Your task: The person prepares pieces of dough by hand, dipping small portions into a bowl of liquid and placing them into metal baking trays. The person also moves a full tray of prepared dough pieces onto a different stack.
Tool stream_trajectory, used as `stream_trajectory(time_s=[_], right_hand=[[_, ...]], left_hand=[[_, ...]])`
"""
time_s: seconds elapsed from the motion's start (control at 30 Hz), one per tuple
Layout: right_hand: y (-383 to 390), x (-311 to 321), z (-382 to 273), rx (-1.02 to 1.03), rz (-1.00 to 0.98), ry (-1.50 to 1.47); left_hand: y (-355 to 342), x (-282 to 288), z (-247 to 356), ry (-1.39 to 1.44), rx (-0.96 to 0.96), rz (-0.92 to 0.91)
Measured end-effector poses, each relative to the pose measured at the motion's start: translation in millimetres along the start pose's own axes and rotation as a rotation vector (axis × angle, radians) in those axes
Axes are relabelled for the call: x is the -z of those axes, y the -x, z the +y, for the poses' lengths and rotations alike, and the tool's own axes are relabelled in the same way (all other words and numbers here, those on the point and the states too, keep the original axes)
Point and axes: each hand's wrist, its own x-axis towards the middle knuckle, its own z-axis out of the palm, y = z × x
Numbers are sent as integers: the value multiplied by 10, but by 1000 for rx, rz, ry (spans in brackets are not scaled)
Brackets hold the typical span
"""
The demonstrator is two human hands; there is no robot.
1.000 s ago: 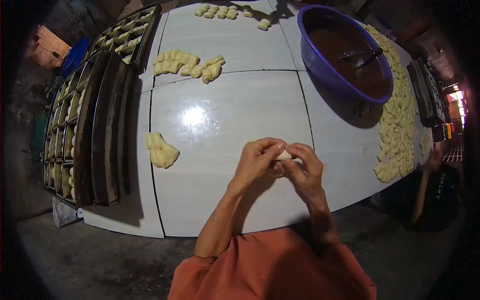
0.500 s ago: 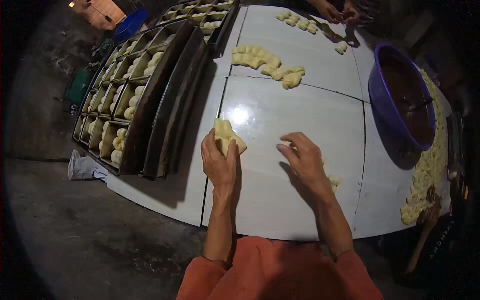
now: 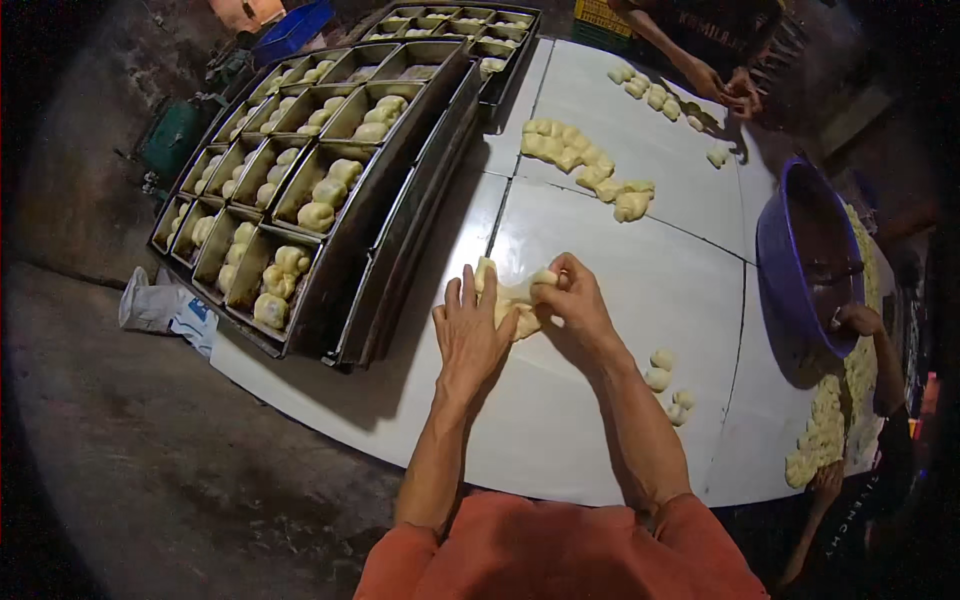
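Our right grip [image 3: 578,308] pinches a small dough lump [image 3: 544,278] between thumb and fingers; whether it joins the dough piece [image 3: 521,320] beside it, we cannot tell. Our left grip [image 3: 468,334] is spread, thumb touching that piece on the table [image 3: 540,430]. From the piece, we see dough balls [image 3: 658,379] at 4 o'clock, a dough row [image 3: 565,150] at 1 o'clock, a compartmented tray [image 3: 372,190] at 10 o'clock and a purple basin [image 3: 783,265] near 3 o'clock.

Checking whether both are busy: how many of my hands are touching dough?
2: your left hand against the dough clump, your right hand pinching a dough piece; both visible.
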Motion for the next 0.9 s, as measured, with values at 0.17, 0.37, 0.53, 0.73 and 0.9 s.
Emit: stream_trajectory(time_s=[0.17,0.37,0.53,0.73,0.9], right_hand=[[213,333,-221,114,217,-332],[662,781,-675,334,254,-331],[1042,977,-567,159,156,-112],[1427,1305,-619,98,374,27],[1624,1734,-481,358,422,-142]], left_hand=[[-55,-39,62,45,50,-52],[-57,149,253,123,36,-14],[-139,436,1268,978,-107,-180],[-89,90,1827,1290,38,-453],[-6,-223,2459,1132,-299,23]])
